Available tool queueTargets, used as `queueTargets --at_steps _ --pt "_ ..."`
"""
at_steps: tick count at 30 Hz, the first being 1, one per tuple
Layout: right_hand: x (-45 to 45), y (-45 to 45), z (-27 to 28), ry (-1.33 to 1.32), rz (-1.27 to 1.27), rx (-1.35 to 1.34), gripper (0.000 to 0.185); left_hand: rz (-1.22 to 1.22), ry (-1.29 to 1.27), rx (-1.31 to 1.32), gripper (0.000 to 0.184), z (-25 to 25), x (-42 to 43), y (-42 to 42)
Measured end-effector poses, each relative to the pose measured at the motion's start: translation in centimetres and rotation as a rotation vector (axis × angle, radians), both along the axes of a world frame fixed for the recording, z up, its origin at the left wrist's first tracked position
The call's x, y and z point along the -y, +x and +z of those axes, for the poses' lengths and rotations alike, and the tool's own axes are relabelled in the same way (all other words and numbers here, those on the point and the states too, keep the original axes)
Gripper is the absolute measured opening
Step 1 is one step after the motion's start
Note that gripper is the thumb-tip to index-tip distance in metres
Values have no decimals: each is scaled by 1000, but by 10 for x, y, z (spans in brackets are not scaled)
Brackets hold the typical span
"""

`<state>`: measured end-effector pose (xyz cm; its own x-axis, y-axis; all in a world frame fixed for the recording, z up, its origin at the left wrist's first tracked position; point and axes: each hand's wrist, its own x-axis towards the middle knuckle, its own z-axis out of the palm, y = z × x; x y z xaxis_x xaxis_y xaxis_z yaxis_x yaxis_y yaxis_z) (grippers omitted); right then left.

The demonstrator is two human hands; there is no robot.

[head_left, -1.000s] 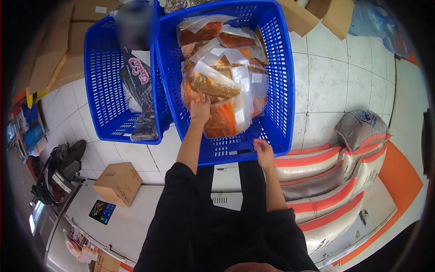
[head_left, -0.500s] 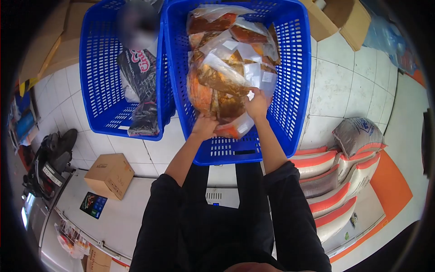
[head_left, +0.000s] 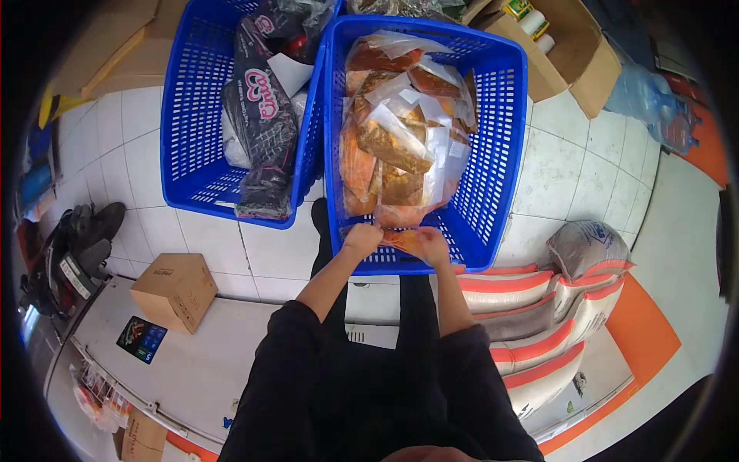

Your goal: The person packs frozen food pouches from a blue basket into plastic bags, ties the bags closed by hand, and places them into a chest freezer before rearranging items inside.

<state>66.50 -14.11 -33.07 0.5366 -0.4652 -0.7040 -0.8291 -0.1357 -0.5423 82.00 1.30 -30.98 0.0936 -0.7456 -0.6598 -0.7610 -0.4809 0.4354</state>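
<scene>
A blue basket (head_left: pixel 504 154) holds a heap of clear plastic packs (head_left: pixel 400 146) with orange and brown contents, some with white labels. At its near end, my left hand (head_left: pixel 363 239) is closed on the left side of an orange pack (head_left: pixel 402 240). My right hand (head_left: pixel 432 247) grips the same pack from the right. The pack lies low across the near end, just in front of the heap. Its lower part is hidden by the hands and the basket rim.
Left of it stands another blue basket (head_left: pixel 177 138) with dark printed bags (head_left: pixel 258 115). Striped sacks (head_left: pixel 531 331) are stacked at the right. A cardboard box (head_left: pixel 175 292) sits at the lower left, an open carton (head_left: pixel 570 54) at the upper right.
Both hands have come together at the basket's near end, now holding an orange pack. My right hand has left the heap's middle. The view has shifted, showing more of the left basket's bags.
</scene>
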Motion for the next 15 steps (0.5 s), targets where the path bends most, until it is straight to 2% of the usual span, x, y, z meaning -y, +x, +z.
queueTargets --at_steps 2,4,6,7,8,9,11,13,15 --pt "2 -10 32 -49 -371 88 18 54 -93 44 18 3 -9 -5" --pt "3 -26 71 -189 -377 -51 19 110 -185 97 19 26 -16 -5" --pt "-24 -73 103 -164 -413 150 19 470 -205 -83 21 90 -17 12" --pt "-29 -81 127 -84 -287 17 23 503 -239 -67 21 99 -29 11" --pt "-39 -131 95 -60 -178 113 26 535 -176 -105 22 112 -41 13" --pt "-48 -141 115 30 -165 97 29 573 -114 -142 22 125 -54 14" --pt "-64 -168 123 95 -22 -192 28 630 -64 -105 24 138 -95 10" --pt "-65 -165 152 -11 368 -228 28 639 166 86 29 146 -139 -3" --pt "-66 -120 210 177 253 -554 29 930 159 150 22 201 -175 -17"
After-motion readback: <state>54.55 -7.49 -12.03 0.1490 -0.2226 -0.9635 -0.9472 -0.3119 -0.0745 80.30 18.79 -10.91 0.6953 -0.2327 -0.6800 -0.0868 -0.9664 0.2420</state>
